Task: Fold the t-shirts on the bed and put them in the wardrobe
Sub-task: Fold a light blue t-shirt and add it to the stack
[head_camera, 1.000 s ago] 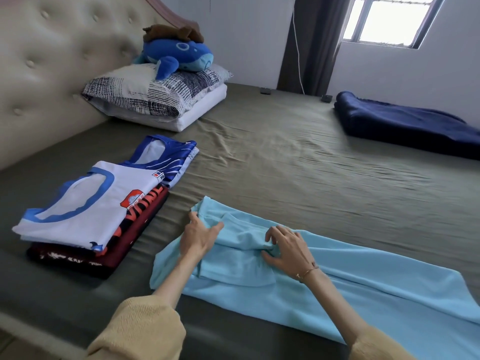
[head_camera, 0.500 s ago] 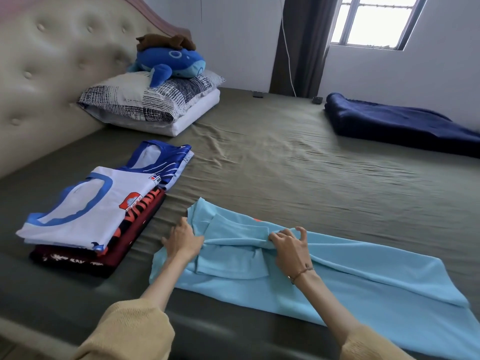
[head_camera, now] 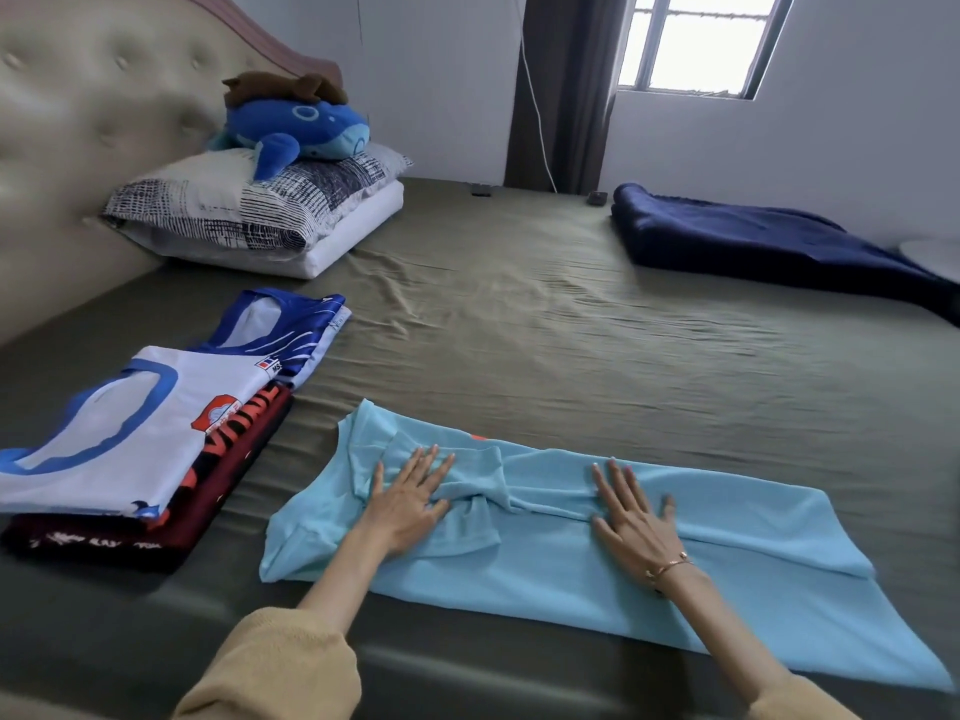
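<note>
Flattening the light blue t-shirt [head_camera: 597, 574] at the near edge of the bed [head_camera: 519, 330]

Left hand [head_camera: 410, 498] and right hand [head_camera: 636, 517] both open, palms pressed on the folded-in cloth, gripping nothing. Bunched sleeve between them, so probably a lumpy fold if left. Folded stack [head_camera: 145, 439] just left; pillows [head_camera: 260, 210] further back.

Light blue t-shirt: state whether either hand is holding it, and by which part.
Nothing is held. The left hand and the right hand lie flat, fingers straight, pressing on the light blue t-shirt: left over the folded sleeves, right on the body.
</note>
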`<state>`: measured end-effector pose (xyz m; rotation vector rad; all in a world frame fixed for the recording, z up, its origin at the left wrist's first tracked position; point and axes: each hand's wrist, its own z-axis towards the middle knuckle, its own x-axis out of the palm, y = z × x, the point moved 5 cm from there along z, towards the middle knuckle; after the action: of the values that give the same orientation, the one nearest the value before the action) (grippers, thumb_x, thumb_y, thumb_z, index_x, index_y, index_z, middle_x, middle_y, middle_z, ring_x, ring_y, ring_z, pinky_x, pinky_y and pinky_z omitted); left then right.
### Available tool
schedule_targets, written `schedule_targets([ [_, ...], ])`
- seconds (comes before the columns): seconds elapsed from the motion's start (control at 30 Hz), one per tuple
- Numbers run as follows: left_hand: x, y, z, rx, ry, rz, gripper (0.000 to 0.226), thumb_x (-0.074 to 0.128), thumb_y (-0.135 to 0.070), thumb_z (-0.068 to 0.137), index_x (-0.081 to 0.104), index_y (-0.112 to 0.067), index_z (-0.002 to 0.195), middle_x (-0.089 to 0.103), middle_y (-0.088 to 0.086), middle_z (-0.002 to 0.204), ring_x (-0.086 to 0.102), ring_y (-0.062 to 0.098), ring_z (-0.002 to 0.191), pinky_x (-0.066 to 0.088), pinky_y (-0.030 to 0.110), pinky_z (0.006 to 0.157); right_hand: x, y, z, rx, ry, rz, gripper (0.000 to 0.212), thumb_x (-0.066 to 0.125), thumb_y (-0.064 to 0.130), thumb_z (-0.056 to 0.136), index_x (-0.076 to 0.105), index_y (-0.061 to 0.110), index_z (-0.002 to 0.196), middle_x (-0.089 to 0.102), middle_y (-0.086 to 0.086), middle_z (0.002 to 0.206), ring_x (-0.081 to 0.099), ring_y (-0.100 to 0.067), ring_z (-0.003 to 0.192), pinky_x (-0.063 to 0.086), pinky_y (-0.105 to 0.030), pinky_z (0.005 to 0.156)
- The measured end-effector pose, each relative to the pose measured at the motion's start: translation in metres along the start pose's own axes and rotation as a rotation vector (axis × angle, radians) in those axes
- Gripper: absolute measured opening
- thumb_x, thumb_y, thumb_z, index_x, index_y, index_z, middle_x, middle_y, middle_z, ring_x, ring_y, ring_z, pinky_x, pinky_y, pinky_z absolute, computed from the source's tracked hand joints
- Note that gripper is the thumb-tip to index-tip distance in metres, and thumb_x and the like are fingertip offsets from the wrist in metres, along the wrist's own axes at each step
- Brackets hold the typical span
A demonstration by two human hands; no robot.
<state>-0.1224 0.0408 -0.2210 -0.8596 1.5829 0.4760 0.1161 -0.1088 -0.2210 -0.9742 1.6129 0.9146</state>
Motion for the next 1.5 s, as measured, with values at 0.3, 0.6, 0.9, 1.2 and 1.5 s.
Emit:
schedule_targets([
  [0.3, -0.029, -0.06, 0.022, 0.068, -0.119, -0.144, 0.052, 0.027, -0.03, 0.099, 0.017, -0.029, 0.15, 0.01, -0.009, 0.158, 0.004, 0.005, 0.145, -0.007, 0.049, 0.115, -0.018, -0.058, -0.019, 0.192, -0.385, 0.459, 0.05, 0.037, 0.025, 0.1, 0.025, 0.009, 0.146, 0.018, -0.01, 0.156, 0.014, -0.022, 0.145, 0.012, -0.037, 0.118],
  [0.6, -0.008, -0.063, 0.045, -0.082, 0.012, -0.023, 0.051, 0.017, -0.038, 0.103, 0.001, -0.032, 0.151, -0.002, -0.014, 0.158, -0.001, 0.002, 0.145, -0.002, 0.054, 0.115, -0.001, -0.114, -0.023, 0.525, -0.081, 0.231, 0.073, 0.024, 0.058, 0.095, -0.013, 0.025, 0.149, -0.021, -0.01, 0.155, -0.018, -0.027, 0.144, -0.006, -0.042, 0.116],
  [0.9, -0.01, -0.07, 0.059, -0.185, 0.058, 0.013, 0.051, 0.011, -0.038, 0.103, 0.002, -0.027, 0.152, -0.005, -0.01, 0.159, 0.0, 0.005, 0.145, 0.002, 0.058, 0.114, -0.006, -0.114, -0.024, 0.597, -0.046, 0.24, 0.067, 0.014, 0.061, 0.095, -0.011, 0.031, 0.149, -0.02, -0.005, 0.156, -0.018, -0.034, 0.142, -0.007, -0.055, 0.112],
  [1.2, -0.006, -0.089, 0.048, -0.124, -0.082, 0.04, 0.057, 0.003, -0.046, 0.1, -0.019, -0.023, 0.147, -0.018, -0.004, 0.157, -0.013, 0.011, 0.145, -0.013, 0.06, 0.109, -0.005, -0.129, -0.04, 0.584, -0.118, 0.243, 0.067, 0.018, 0.06, 0.095, -0.006, 0.029, 0.149, -0.014, -0.005, 0.157, -0.016, -0.026, 0.144, -0.008, -0.06, 0.11],
  [1.5, 0.026, -0.193, 0.035, 0.229, -0.054, 0.031, 0.054, 0.006, -0.047, 0.101, -0.016, -0.03, 0.147, -0.021, -0.007, 0.156, -0.019, 0.007, 0.143, -0.019, 0.056, 0.111, -0.018, -0.18, -0.085, 1.036, -0.448, 0.299, 0.067, 0.046, 0.041, 0.091, 0.027, 0.001, 0.142, 0.037, -0.021, 0.134, 0.032, -0.03, 0.124, 0.029, -0.044, 0.1],
])
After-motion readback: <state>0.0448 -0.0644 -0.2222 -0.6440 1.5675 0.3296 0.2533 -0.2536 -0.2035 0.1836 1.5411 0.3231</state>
